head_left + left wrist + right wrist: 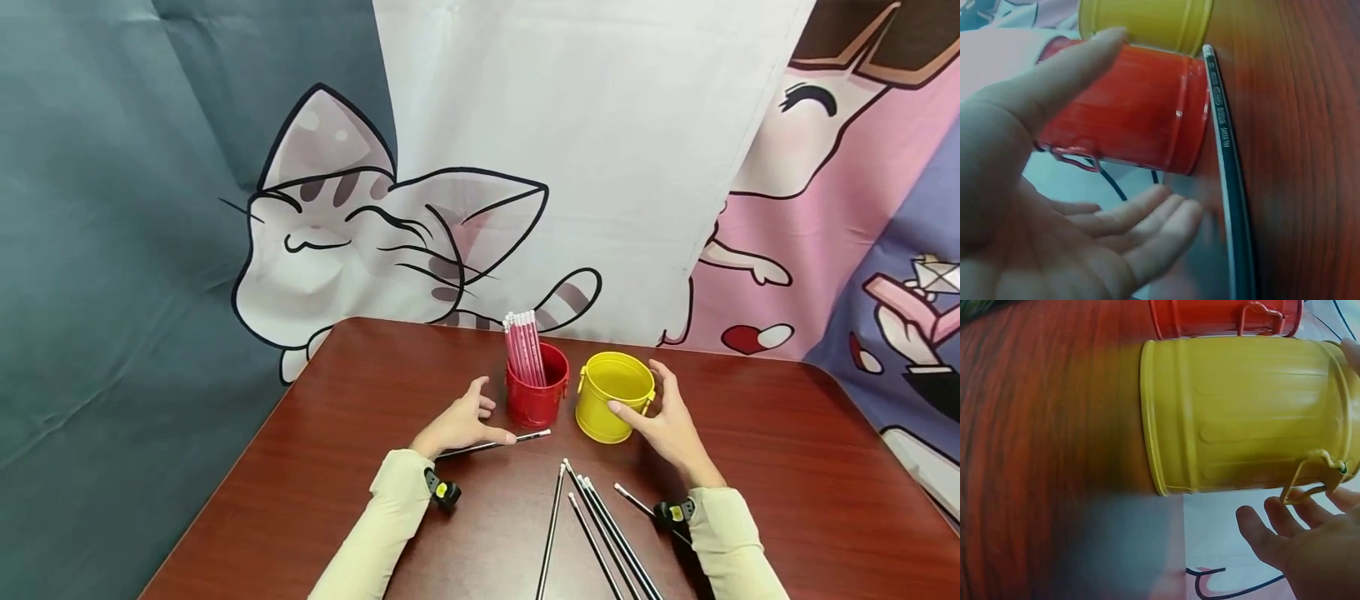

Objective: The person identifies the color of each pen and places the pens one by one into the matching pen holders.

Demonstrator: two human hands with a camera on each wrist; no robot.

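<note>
My left hand (pixel 495 414) hovers open just left of a red bucket (pixel 536 400) packed with red pencils (pixel 523 348). One black pencil (pixel 517 438) lies on the table under its thumb. In the left wrist view the fingers (pixel 1147 219) are relaxed, the red bucket (pixel 1129 106) sits ahead, and the black pencil (pixel 1229 156) rests on the wood. My right hand (pixel 643 398) is cupped loosely about a yellow bucket (pixel 611 392), thumb at its front. In the right wrist view its fingers (pixel 1272 531) sit near the yellow bucket's (pixel 1241 412) wire handle with a gap.
Several loose black pencils (pixel 603 529) fan out on the dark red wooden table (pixel 787 467) between my forearms, tips pointing at the buckets. A cartoon cat cloth backdrop (pixel 352 242) hangs behind the table's far edge. The two buckets stand side by side.
</note>
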